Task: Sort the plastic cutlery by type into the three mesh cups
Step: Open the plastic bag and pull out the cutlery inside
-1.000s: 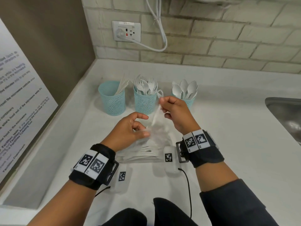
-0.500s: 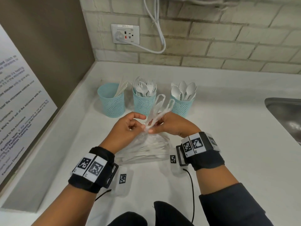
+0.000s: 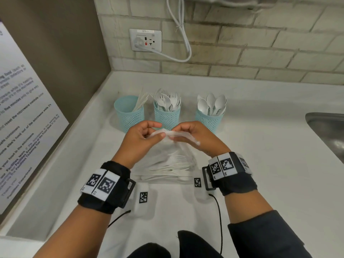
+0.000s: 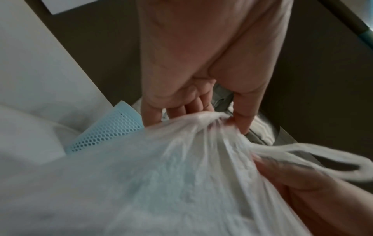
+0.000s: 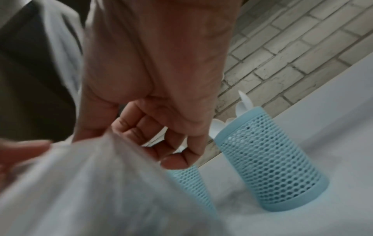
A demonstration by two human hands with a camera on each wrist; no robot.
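Note:
Three teal mesh cups stand in a row at the back of the counter: the left cup holds knives, the middle cup mostly forks, the right cup spoons. In front of them lies a clear plastic bag with white cutlery inside. My left hand and right hand both pinch the bag's gathered top, stretched level between them. In the left wrist view my left hand pinches the bunched bag. In the right wrist view my right hand grips the bag beside the spoon cup.
A steel sink is sunk into the counter at the right. A wall socket with a white cable sits on the brick wall behind. A printed notice covers the left wall. Two white tagged blocks lie near my wrists.
The bag's handles stood upright between my hands half a second ago; now they are pulled down level and stretched between both hands, which sit a little closer to the cups.

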